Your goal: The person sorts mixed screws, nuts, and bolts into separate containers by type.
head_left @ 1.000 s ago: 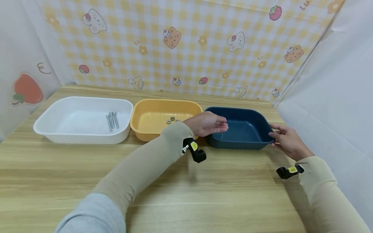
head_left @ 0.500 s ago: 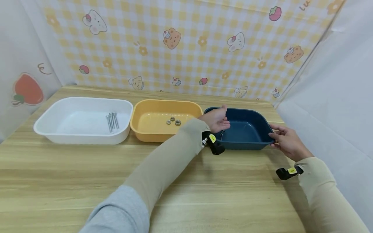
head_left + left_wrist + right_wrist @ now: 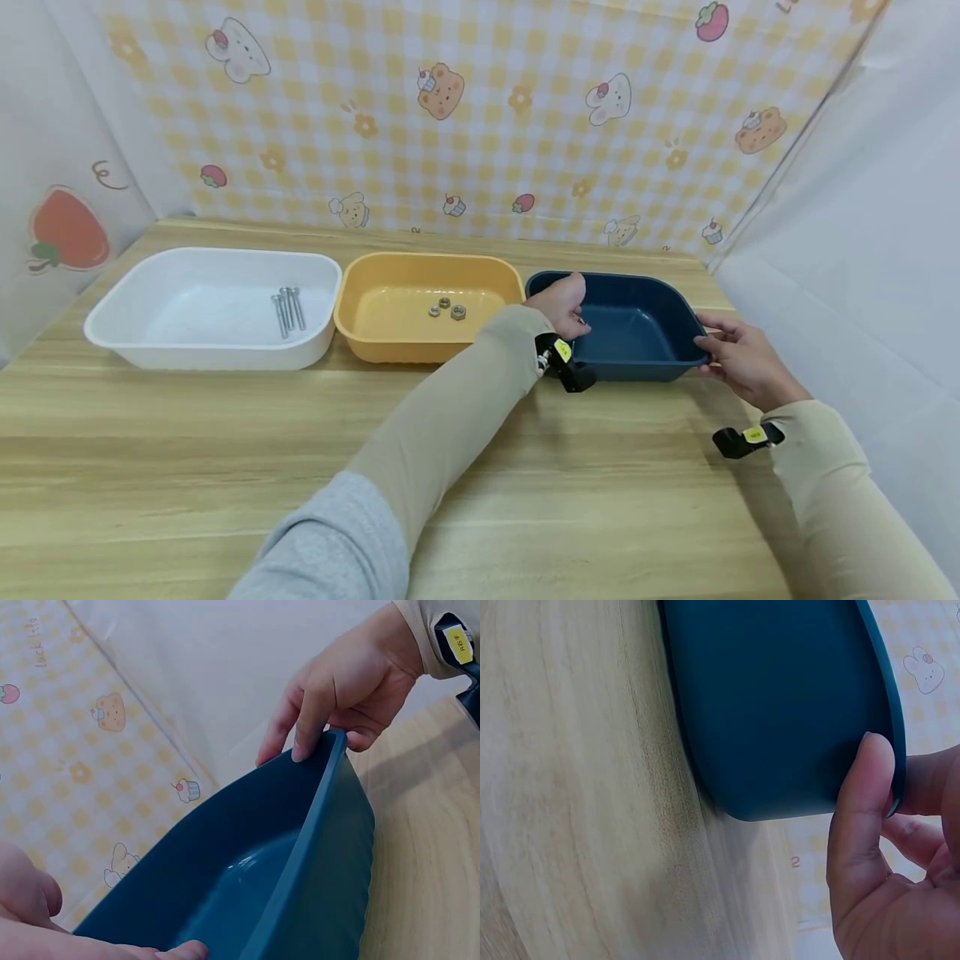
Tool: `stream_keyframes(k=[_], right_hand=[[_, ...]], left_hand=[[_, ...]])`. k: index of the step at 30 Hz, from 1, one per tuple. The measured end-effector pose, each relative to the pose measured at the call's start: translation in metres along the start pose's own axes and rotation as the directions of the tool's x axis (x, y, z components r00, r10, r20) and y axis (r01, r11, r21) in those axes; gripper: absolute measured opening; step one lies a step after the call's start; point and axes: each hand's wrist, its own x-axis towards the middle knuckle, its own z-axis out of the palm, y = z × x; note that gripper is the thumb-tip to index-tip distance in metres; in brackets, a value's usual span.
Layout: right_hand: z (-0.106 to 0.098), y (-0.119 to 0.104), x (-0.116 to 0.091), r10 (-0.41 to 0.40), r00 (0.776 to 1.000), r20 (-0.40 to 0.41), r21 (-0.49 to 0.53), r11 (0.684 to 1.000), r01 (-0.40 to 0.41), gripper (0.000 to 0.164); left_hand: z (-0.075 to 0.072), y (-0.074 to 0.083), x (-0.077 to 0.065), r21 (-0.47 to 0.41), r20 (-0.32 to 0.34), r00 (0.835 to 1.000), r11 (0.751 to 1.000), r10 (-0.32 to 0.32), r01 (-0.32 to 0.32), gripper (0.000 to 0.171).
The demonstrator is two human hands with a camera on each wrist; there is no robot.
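Note:
My right hand [image 3: 750, 365] grips the right end of a dark blue plastic bin [image 3: 637, 333]. In the right wrist view, its thumb [image 3: 866, 772] presses one side of the bin's wall and its fingers lie on the other. My left hand [image 3: 561, 305] reaches into the bin's left end. Its thumb and fingers [image 3: 187, 949] show at the lower left of the left wrist view, apart from each other. The hand and its wrist camera hide that end of the bin; I cannot tell whether the fingers hold anything.
A yellow bin [image 3: 390, 317] with three metal nuts [image 3: 458, 312] stands left of the blue one. Farther left, a white bin [image 3: 180, 300] holds several long bolts [image 3: 288, 312]. All stand on a wooden table [image 3: 225, 467] before a checked cloth [image 3: 480, 158]; a white wall rises at right.
My left hand has moved right, from over the yellow bin's edge into the blue bin, covering the thin metal pieces seen there earlier. The nuts came into full view. My right hand keeps its grip.

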Motion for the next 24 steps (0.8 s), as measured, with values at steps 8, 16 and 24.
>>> stream_keyframes(k=[8, 16, 24], right_hand=[[-0.001, 0.001, 0.001, 0.007, 1.0, -0.006, 0.006, 1.0, -0.007, 0.061], [-0.002, 0.003, 0.003, 0.002, 1.0, -0.018, -0.076, 0.997, -0.003, 0.06], [-0.008, -0.002, 0.001, -0.022, 1.0, -0.012, -0.253, 0.967, 0.018, 0.06]], left_hand=[[0.002, -0.004, -0.004, 0.062, 0.024, 0.999, 0.998, 0.028, -0.029, 0.056], [-0.007, 0.001, -0.029, 0.405, 0.131, 0.988, 0.905, 0.081, -0.128, 0.063], [-0.055, 0.01, -0.094, 0.917, 0.343, 0.892, 0.103, 0.293, -0.387, 0.043]])
